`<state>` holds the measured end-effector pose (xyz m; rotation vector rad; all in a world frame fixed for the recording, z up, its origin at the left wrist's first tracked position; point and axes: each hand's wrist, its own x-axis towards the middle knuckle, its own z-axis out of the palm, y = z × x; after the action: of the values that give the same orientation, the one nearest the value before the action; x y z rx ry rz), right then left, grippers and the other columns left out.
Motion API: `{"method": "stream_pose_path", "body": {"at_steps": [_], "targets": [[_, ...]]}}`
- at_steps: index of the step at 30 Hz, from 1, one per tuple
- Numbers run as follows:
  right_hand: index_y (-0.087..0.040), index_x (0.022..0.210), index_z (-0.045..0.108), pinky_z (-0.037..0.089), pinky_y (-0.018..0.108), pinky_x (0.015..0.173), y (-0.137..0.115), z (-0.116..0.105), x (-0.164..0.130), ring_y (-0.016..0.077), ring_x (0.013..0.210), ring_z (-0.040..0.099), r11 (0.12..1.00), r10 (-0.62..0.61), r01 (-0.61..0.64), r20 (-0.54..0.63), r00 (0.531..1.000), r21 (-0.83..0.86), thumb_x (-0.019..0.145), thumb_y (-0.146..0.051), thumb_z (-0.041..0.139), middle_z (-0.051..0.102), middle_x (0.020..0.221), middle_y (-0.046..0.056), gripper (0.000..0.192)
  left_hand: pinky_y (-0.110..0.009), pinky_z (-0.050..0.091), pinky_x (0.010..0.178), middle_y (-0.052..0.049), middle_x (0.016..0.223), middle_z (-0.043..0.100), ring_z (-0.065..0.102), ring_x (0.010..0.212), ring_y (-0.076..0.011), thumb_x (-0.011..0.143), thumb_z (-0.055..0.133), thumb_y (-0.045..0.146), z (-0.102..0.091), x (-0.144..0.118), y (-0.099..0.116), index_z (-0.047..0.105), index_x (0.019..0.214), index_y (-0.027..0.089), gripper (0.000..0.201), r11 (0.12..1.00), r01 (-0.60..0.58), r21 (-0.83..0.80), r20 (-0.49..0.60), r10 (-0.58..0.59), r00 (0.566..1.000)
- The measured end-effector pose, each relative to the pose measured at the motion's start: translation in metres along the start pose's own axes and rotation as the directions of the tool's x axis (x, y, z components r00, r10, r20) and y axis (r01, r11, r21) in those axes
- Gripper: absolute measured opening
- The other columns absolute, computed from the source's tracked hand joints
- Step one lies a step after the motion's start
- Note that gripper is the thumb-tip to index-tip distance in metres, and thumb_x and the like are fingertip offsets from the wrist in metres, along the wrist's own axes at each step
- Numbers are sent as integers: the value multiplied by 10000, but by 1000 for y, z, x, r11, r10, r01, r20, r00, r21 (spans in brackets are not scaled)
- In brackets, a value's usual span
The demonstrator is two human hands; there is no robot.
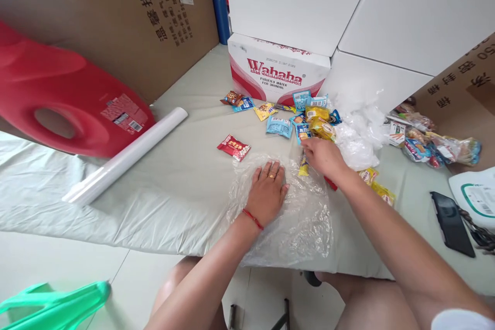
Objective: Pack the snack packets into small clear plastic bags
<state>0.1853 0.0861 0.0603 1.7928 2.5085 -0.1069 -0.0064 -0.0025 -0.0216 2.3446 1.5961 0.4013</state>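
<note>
My left hand (266,191) lies flat with fingers stretched out, pressing on a crumpled clear plastic bag (305,221) at the table's front edge. My right hand (323,154) is closed, its fingertips curled together by a blue snack packet (303,133). Whatever the fingers may grip is hidden. Just below them is a small yellow packet (303,167), and a bit of red wrapper (330,182) shows under the wrist. A red snack packet (234,147) lies alone beyond my left hand. Behind are a light blue packet (279,126), a pale yellow packet (265,110) and several others.
A Wahaha carton (278,69) stands at the back. White plastic bags (358,134) and more snacks (441,144) lie to the right, near a phone (451,223). On the left are a white roll (127,157), a red jug (69,93) and a large cardboard box (116,26).
</note>
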Motion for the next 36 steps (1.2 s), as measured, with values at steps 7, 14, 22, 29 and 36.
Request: {"method": "stream_pose_path", "body": {"at_steps": [7,14,22,29,36], "targets": [[-203,1520,471,541,391,856,15,-6,117,343,1121,674,968,-28,91,257,966,-234,793,-116,660,565,1470,185,756,-547,258,1259,-164,1607,441,357,1524,-283,1043,355,287,-4,6,-5,491,1479,95,495,983,-12,-181,25,17,1000],[-212,1145,751,520,378,771,33,-26,108,333,1013,682,966,-22,62,158,987,-252,832,-245,682,699,1222,147,322,-505,354,1235,-168,1537,531,452,1471,-267,1007,393,268,-12,6,-11,597,1382,108,456,878,-34,-478,-111,-23,994],[-226,975,776,541,353,744,10,-40,-17,208,860,687,906,93,241,-718,690,349,925,-221,656,738,964,48,130,-445,405,1205,-89,1329,713,601,1335,-242,954,514,393,-22,11,-24,747,1121,209,340,180,185,-966,74,-494,866],[-200,1102,719,486,332,666,-60,46,-94,189,787,574,856,-339,504,-614,713,113,930,-68,617,735,1030,76,240,-437,352,1224,-135,1343,701,577,1365,-239,973,465,505,-34,20,-30,756,1041,176,445,-307,155,-939,298,-499,814],[-149,1005,706,415,333,638,-70,79,-122,191,738,504,916,-357,402,-497,791,-19,971,-115,564,677,855,70,151,-451,385,1202,-138,1313,714,576,1361,-262,931,546,502,-24,16,-30,758,1024,173,402,-209,135,-969,231,-555,799]]}}
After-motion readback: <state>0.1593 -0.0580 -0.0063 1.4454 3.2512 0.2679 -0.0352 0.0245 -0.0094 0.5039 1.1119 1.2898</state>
